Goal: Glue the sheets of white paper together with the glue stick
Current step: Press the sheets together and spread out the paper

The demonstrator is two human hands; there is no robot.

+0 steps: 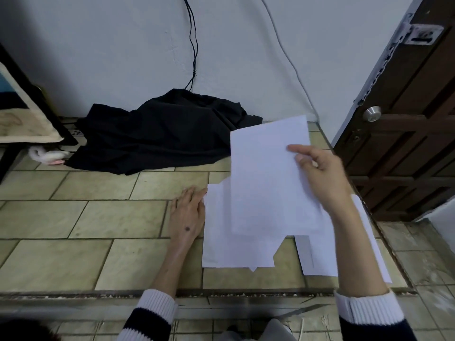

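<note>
My right hand (320, 173) pinches the right edge of a white sheet of paper (266, 173) and holds it lifted and tilted above the tiled floor. Under it lies a pile of white sheets (221, 242) flat on the tiles. My left hand (188, 212) lies flat on the floor with straight fingers, its fingertips touching the pile's left edge. More white sheets (317, 257) lie to the right, partly hidden by my right forearm. No glue stick is in view.
A heap of black cloth (157, 134) lies against the wall behind the sheets, with black cables (193, 45) hanging above it. A brown door (406, 134) stands at the right. A dark furniture frame (27, 119) is at the left.
</note>
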